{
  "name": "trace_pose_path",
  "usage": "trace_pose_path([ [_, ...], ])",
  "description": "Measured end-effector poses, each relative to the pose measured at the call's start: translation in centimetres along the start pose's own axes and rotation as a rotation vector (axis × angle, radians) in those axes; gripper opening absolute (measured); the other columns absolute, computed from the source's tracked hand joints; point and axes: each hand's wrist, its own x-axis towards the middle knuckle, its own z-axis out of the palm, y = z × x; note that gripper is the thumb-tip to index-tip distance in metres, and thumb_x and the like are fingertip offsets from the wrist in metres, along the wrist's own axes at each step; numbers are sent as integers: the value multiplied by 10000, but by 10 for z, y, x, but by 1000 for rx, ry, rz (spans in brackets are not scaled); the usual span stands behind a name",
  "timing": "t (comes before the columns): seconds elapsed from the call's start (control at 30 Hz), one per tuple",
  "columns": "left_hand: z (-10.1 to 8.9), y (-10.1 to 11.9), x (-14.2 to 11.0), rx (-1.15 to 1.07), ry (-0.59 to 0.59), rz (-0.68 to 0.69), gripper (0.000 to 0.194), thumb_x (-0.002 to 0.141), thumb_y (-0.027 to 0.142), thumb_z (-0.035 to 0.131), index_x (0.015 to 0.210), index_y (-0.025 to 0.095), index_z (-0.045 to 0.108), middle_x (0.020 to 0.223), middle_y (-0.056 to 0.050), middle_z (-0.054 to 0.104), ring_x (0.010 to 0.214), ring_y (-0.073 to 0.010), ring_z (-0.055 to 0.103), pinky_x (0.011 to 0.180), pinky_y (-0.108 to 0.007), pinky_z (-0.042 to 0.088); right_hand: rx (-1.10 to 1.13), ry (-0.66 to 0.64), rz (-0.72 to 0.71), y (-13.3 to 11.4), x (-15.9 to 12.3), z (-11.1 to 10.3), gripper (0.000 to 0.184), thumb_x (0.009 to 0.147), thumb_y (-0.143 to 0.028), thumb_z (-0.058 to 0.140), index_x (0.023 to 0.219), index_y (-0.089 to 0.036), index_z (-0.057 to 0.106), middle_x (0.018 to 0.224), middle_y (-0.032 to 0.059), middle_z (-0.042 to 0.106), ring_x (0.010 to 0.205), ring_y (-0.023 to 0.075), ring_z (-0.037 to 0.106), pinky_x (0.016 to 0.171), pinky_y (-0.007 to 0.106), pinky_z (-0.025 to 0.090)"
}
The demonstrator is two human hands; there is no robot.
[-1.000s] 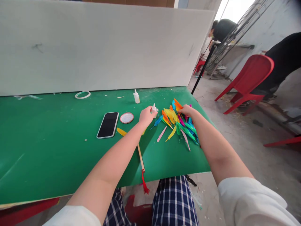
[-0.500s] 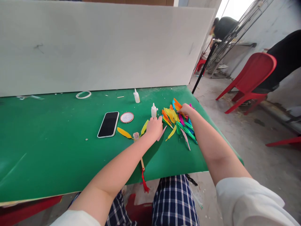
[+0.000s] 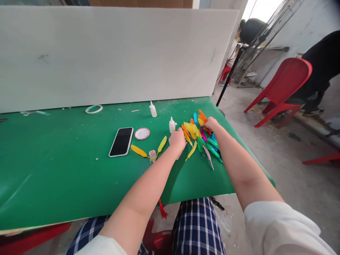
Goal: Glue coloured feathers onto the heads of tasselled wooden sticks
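A loose pile of dyed feathers [image 3: 192,130] in yellow, orange, green, blue and pink lies on the green table. At its upper right, my right hand [image 3: 211,125] pinches an orange feather [image 3: 202,115]. My left hand [image 3: 177,141] is at the pile's left side, fingers drawn together; what they grip is hidden. Just beyond that hand stands a small white glue bottle [image 3: 172,126]. Left of it, a yellow-orange feather [image 3: 138,151] and a yellow-green feather [image 3: 162,144] spread from a small pale round piece [image 3: 152,154]. A red tassel [image 3: 163,210] hangs at the front edge.
A phone [image 3: 121,142] and a round white disc with a red rim [image 3: 142,133] lie to the left. Farther back are a second glue bottle [image 3: 153,109] and a tape roll [image 3: 94,109]. A white panel [image 3: 119,53] closes off the back; a red chair [image 3: 287,88] stands right.
My left hand let go of the white glue bottle, left it standing, and moved down and right to the feathers. My right hand stays at the pile; its orange feather has shifted slightly.
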Motion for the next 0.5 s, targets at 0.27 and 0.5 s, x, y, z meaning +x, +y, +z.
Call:
trace_pose_path([
  [0.27, -3, -2, 4, -32, -45, -22, 195, 796, 197, 461, 979, 173, 525, 974, -126, 635, 891, -267, 618, 673, -329, 466, -29, -89, 46, -2, -7, 1, 270, 731, -341, 593, 862, -109, 633, 588, 60, 596, 543, 180, 589, 473, 256, 410],
  [0.5, -7, -8, 0, -27, -9, 17, 244, 800, 162, 397, 984, 203, 552, 1078, -116, 577, 895, -258, 611, 703, -343, 458, -117, -11, 22, -1, -11, -10, 338, 761, -385, 540, 949, -117, 624, 786, 111, 642, 769, 223, 623, 585, 252, 438],
])
